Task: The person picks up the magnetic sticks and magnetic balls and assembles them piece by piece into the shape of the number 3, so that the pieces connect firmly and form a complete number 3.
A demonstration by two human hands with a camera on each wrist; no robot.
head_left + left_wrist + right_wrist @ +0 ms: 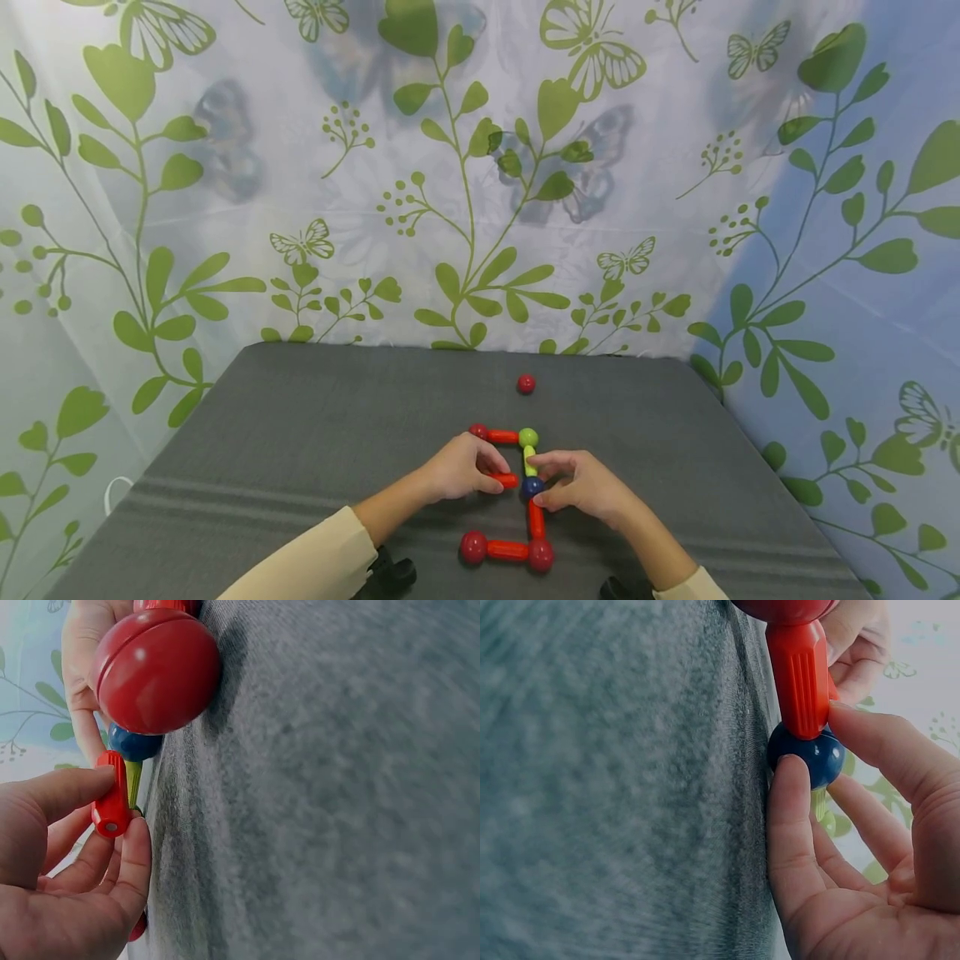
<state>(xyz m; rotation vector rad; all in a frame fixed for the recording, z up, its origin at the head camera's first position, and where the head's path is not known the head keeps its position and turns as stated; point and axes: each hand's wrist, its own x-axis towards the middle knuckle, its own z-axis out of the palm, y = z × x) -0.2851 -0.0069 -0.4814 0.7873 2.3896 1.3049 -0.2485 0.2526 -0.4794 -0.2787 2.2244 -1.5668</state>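
Note:
My left hand (457, 468) pinches a short red magnetic rod (111, 796) between thumb and fingers, its end pointing at the blue ball (532, 487). My right hand (588, 490) grips that blue ball, with thumb and fingers around it in the right wrist view. From the blue ball a yellow-green rod (530, 460) runs away to a green ball (528, 437), then a red rod (502, 436) leads left to a red ball (477, 430). Nearer, another red rod (799, 679) joins a red ball (540, 555), followed by a red rod (507, 550) and red ball (473, 547).
A loose red ball (527, 384) lies farther back on the grey cloth-covered table (337, 408). Behind the table hangs a curtain (480, 208) with green leaves and butterflies. Dark objects (393, 575) show at the near edge beneath the forearms.

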